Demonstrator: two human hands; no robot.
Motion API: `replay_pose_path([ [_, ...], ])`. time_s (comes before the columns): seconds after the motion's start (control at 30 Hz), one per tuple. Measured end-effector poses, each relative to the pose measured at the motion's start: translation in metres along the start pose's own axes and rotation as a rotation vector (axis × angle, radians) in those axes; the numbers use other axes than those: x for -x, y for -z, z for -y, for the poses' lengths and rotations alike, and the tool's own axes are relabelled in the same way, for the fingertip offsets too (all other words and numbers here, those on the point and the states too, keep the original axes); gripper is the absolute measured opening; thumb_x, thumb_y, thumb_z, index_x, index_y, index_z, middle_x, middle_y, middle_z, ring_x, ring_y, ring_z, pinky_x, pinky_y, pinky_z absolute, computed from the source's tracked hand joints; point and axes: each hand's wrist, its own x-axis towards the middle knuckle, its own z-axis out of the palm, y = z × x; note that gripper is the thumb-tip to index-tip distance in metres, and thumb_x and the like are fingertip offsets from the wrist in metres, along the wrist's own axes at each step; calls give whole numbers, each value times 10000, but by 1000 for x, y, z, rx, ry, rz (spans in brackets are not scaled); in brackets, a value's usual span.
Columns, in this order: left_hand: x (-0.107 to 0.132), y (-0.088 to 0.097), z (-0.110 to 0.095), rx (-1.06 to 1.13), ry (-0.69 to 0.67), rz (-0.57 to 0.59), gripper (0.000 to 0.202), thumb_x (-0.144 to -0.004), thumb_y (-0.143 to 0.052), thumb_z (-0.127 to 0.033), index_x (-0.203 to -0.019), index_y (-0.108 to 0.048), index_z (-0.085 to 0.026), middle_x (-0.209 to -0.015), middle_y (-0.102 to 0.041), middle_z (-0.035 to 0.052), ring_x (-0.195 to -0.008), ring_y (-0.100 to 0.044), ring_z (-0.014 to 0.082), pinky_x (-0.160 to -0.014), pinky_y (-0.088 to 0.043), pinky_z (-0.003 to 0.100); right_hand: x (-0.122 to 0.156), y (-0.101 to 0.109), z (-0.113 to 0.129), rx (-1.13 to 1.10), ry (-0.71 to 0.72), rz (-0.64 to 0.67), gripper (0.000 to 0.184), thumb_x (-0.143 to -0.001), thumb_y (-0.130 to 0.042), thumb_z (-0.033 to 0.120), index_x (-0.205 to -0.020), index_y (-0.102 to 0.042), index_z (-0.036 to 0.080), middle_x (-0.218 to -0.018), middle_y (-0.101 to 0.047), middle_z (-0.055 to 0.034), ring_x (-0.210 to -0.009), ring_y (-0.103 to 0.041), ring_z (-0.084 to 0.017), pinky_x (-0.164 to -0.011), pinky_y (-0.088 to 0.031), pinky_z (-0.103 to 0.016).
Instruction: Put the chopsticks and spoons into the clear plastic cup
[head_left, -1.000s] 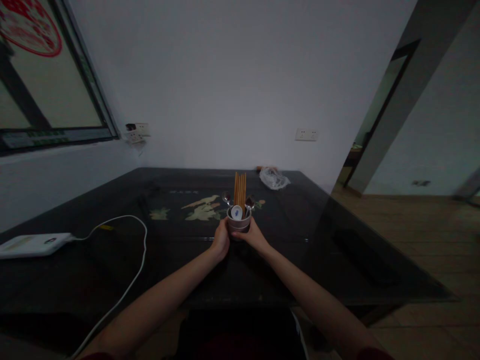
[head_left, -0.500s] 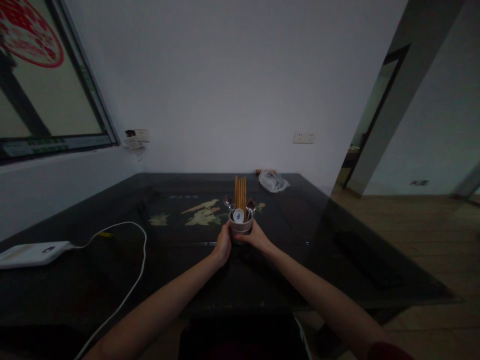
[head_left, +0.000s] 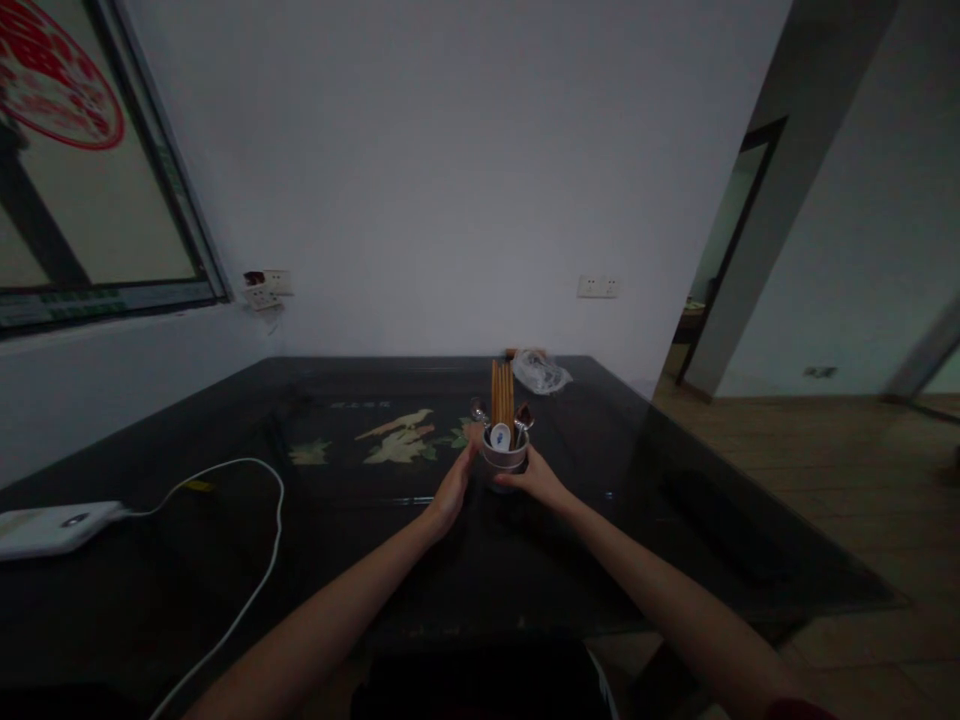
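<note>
A small round cup (head_left: 504,461) stands on the dark glass-topped table (head_left: 225,560), holding several orange chopsticks (head_left: 502,394), metal spoons and a white ceramic spoon (head_left: 500,436). My right hand (head_left: 534,478) is wrapped around the cup's right side. My left hand (head_left: 454,487) lies against the cup's left side with its fingers stretched out toward the rim. Both forearms reach in from the bottom of the view.
A white device (head_left: 52,527) with a white cable (head_left: 262,560) lies at the table's left. A crumpled clear plastic bag (head_left: 538,369) sits at the far edge. Wall sockets, a window on the left and a doorway on the right surround the table.
The cup and both hands have shifted a little right and farther away across the table. My left hand has loosened, its fingers now stretched along the cup.
</note>
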Motion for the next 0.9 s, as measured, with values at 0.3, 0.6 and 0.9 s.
replay_pose_path([
  [0.3,0,7,4,-285,-101,7,350,-777,-628,-310,-1115,-629,-223,-1273,-580,93,-1270,-445,235,-1124,-212,380,5,65,-13,93,-4,-97,780,-500,-839,308,-1182,-490,163,-1223,-597,-134,-1140,-560,-280,-1028,-380,-479],
  [0.6,15,3,-12,-903,-336,292,256,-799,-532,-218,-1026,-649,-226,-975,-636,62,-865,-592,189,-804,-460,318,14,121,-17,181,-41,-194,700,-529,-827,303,-1148,-532,165,-1185,-624,-134,-1100,-587,-288,-997,-413,-487],
  [0.9,20,0,-17,-1052,-352,403,254,-836,-477,-220,-1038,-630,-207,-916,-648,51,-818,-588,169,-745,-459,284,16,126,-18,230,2,-199,724,-537,-826,298,-1177,-522,154,-1201,-618,-130,-1109,-583,-275,-1007,-412,-468],
])
